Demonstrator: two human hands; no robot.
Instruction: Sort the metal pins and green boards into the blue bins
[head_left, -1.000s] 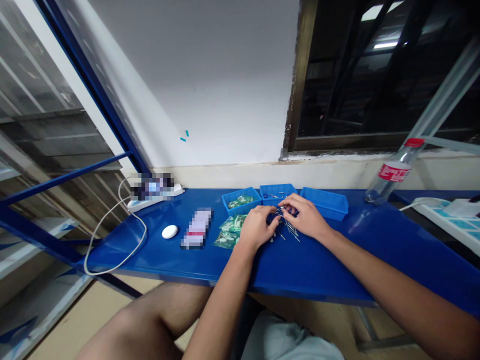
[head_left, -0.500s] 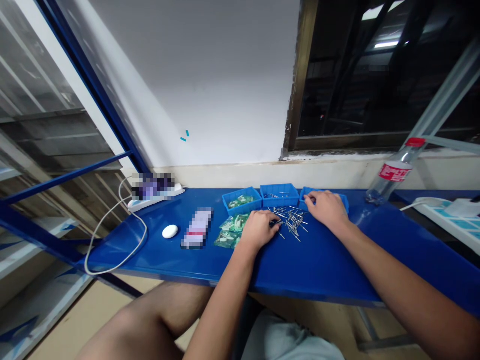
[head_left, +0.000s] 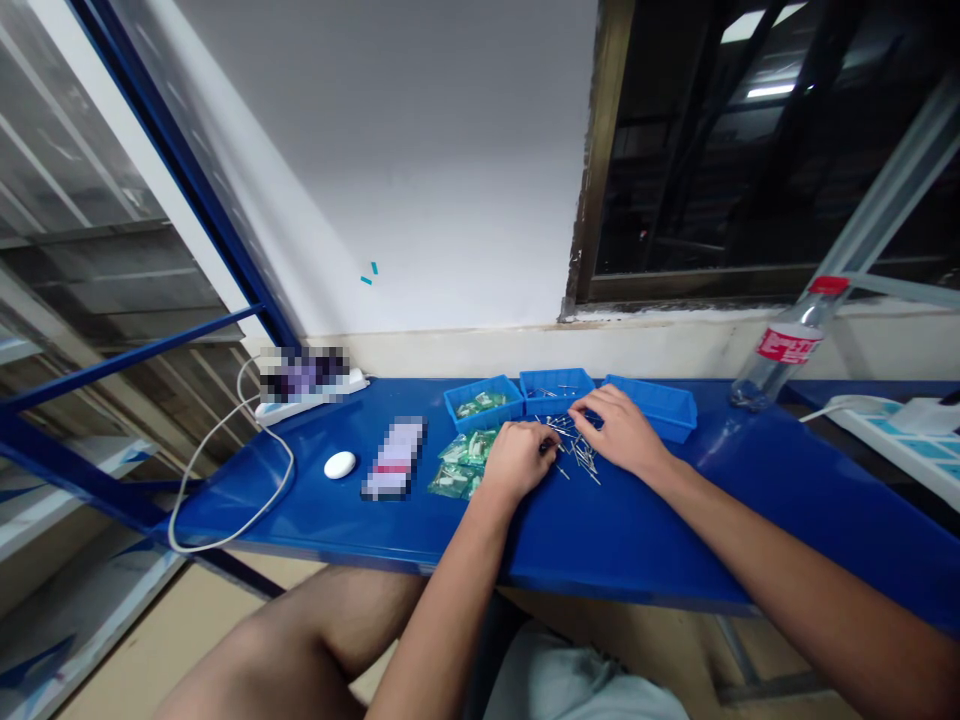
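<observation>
Hands apart over loose metal pins (head_left: 586, 462)
Left hand (head_left: 517, 460) curls at their left, perhaps gripping one; right hand (head_left: 619, 428) reaches in near the worktop's (head_left: 630, 530) back edge.

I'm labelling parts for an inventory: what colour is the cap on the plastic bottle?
The cap is red; it shows best in the head view.

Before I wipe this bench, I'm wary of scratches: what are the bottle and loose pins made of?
The bottle is probably clear, glossy plastic: see-through walls, bright highlights. The loose pins look like smooth metal, given their silvery glints; whether plated, I cannot tell.
</observation>
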